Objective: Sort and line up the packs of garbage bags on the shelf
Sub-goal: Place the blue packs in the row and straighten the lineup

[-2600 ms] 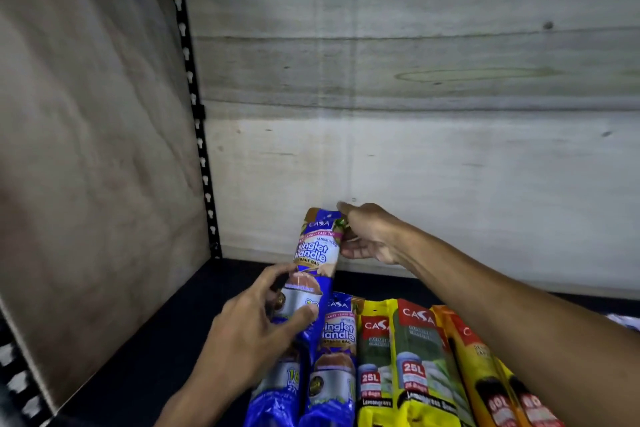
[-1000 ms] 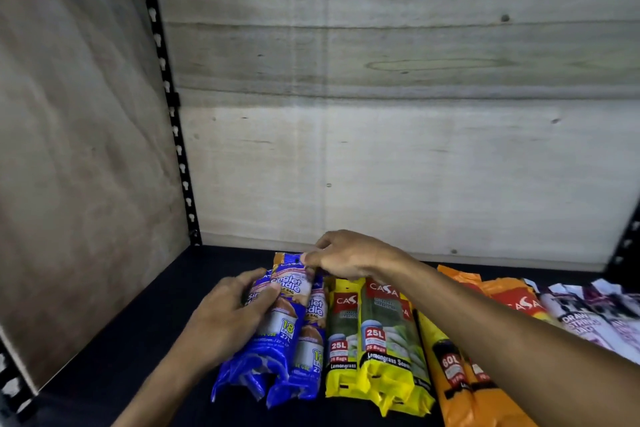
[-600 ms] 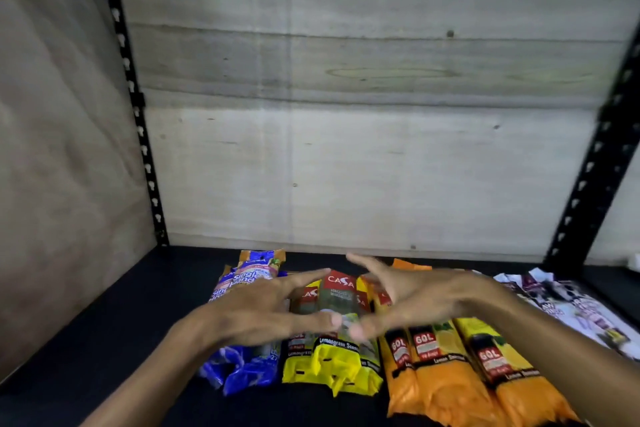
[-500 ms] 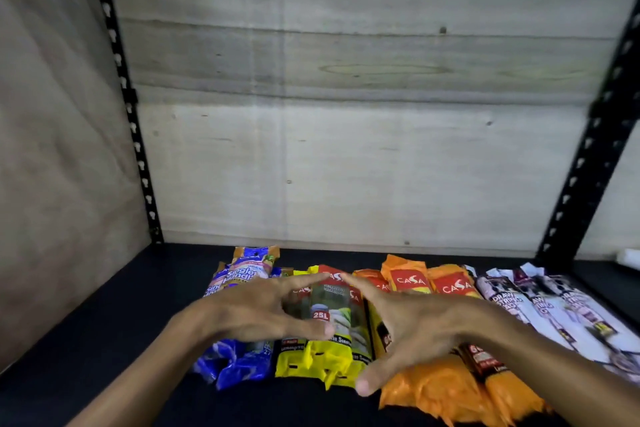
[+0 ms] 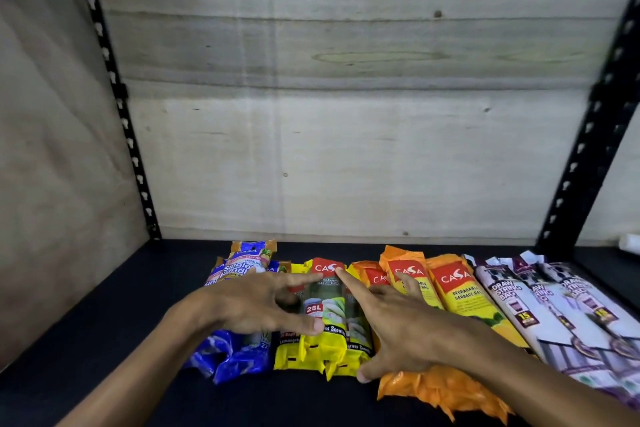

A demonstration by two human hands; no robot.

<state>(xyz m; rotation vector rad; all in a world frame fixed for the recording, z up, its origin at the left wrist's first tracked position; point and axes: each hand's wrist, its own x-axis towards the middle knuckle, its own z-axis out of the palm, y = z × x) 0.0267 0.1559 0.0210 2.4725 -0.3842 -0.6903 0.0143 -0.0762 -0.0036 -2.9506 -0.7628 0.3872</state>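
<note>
Two hands lie spread on the row, gripping nothing: left hand [image 5: 256,305] over blue packs [image 5: 239,354], right hand [image 5: 394,326] over orange packs [image 5: 450,284]. Yellow packs [image 5: 322,315] between read "CASA", "25L". Purple packs [image 5: 540,302] read "DRAW STRING BAG"; small print stays blurred.

The shelf [image 5: 104,305] is viewed from one head-worn camera, aimed forward and downward, close to the back wall [image 5: 346,149].

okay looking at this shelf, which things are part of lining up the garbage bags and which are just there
Job: blue packs, yellow packs, orange packs, drawstring bag packs, left hand, right hand.
Just there: white object at the far right, black upright.
</note>
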